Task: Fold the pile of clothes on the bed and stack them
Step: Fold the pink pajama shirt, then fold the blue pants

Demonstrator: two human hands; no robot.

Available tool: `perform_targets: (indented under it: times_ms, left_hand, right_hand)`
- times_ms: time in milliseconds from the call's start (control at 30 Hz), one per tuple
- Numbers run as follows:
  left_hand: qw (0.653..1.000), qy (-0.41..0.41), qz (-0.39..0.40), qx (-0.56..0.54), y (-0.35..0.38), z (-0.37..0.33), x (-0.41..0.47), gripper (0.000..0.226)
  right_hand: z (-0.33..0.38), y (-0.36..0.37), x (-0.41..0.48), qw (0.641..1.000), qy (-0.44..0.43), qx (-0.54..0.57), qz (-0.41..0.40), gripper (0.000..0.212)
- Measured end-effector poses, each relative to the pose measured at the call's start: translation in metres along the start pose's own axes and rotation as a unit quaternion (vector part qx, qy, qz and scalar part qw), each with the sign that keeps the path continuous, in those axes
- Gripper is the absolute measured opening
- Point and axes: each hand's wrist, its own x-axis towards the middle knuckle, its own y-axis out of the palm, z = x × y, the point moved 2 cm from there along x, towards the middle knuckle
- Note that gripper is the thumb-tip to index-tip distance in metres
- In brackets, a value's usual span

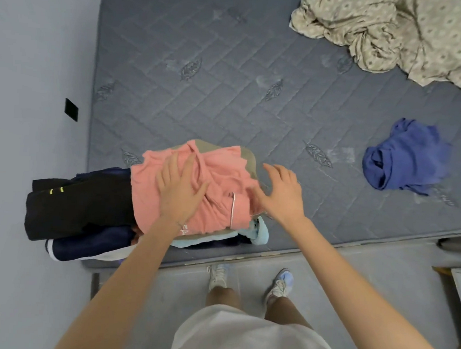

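Head view shows the left hand (181,190) lying flat, fingers straight and spread, pressing on the pink garment (223,179) that tops the stack. The right hand (283,193) is wide too, fingers loosely spread at the pink garment's right edge; whether it touches the cloth cannot be told. Neither hand holds anything.

Under the pink piece lie a tan garment (248,156), a light blue cloth (261,231), a black garment (79,208) and a navy garment (90,242), all piled at the near left corner of the bed (229,80), with the dark pieces overhanging its edge.

Well apart to the right, a blue garment (408,158) sits crumpled and unfolded on the mattress. It looks like thin, light, limp knit that will sag and hold no shape. It is probably best pinched at two points along a hem or the shoulders, shaken open, then laid flat. A patterned sheet (394,36) is bunched at the far right corner.
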Motion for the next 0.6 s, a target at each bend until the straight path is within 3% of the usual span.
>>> perform_targets:
  times_ms: [333,600]
  left_hand:
    - [0.996,0.080,0.012,0.043,0.070,-0.166,-0.014,0.065]
    - [0.985,0.153,0.031,0.072,0.148,-0.314,-0.046,0.069]
  right_hand:
    - [-0.152,-0.085,-0.024,0.997,-0.026,-0.069,-0.033,0.070]
    - [-0.289,-0.155,-0.063,0.994,0.034,-0.098,-0.029,0.075]
